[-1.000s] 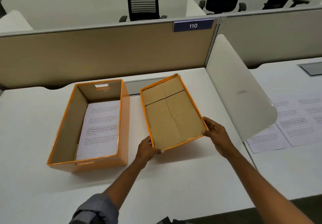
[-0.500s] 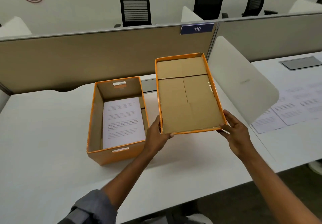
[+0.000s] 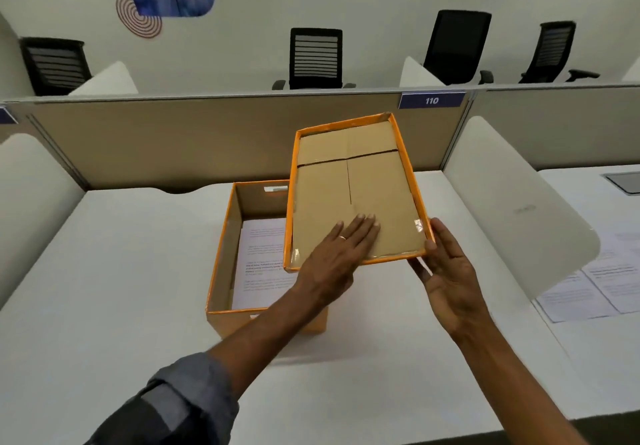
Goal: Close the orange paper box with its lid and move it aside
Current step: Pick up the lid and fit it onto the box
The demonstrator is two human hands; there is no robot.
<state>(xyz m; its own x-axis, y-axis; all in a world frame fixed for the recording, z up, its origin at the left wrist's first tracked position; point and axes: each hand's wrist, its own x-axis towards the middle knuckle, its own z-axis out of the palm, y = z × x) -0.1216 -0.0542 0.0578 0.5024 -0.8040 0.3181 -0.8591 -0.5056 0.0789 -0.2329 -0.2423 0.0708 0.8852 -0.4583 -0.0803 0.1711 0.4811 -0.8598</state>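
The orange paper box [image 3: 221, 271] stands open on the white desk [image 3: 121, 306], with printed sheets [image 3: 263, 271] lying inside. I hold its orange lid [image 3: 349, 181] in the air above the box's right half, tilted, with its brown inner side facing me. My left hand [image 3: 332, 254] grips the lid's near edge with the fingers spread flat on the inner face. My right hand [image 3: 446, 271] holds the near right corner, thumb on the rim. The lid and my left arm hide the box's right wall.
A white curved divider panel [image 3: 512, 209] rises on the right, with printed sheets [image 3: 588, 288] on the neighbouring desk behind it. A beige partition [image 3: 173, 139] closes the back of the desk. Another white divider [image 3: 31, 209] stands at the left. Office chairs stand beyond the partition.
The lid has risen and shifted left, now overlapping the box's right side. My left hand moved from the lid's near left corner onto its inner face. The view tilted upward.
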